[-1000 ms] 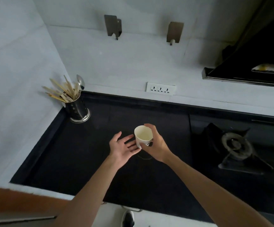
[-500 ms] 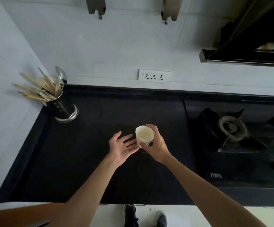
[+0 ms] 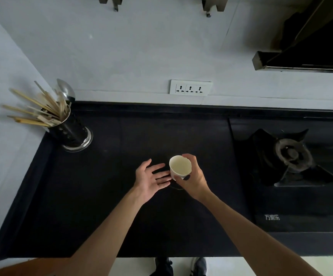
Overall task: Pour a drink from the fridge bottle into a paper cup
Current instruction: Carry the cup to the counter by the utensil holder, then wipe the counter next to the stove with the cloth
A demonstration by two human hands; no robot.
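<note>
Scanning left to right. Far left, in the corner of the dark desk (image 3: 102, 206): a metal utensil holder (image 3: 72, 132) with chopsticks and a spoon, well apart from the work.

Left hand (image 3: 149, 181): palm up, fingers (image 3: 158, 167) straight and spread, holding nothing. The fingertips are just beside the cup wall; cannot tell if they touch it.

Paper cup (image 3: 180, 166): mid-desk, mouth tipped slightly toward the camera, inside pale and apparently empty. Cannot tell whether its base rests on the desk.

Right hand (image 3: 194, 181): fingers (image 3: 190, 158) curled round the cup's far side, thumb on the near wall low down, clamped on it.

Right: gas burner (image 3: 292, 154), unlit, apart from the cup. No bottle in view.

Handling, my judgement: an empty paper cup is very light and thin-walled. It should buckle under a hard squeeze and tip easily once set down. Best held low on the wall with light pressure, clear of the rim, or steadied at the base while pouring. It will gain weight quickly as it fills.
</note>
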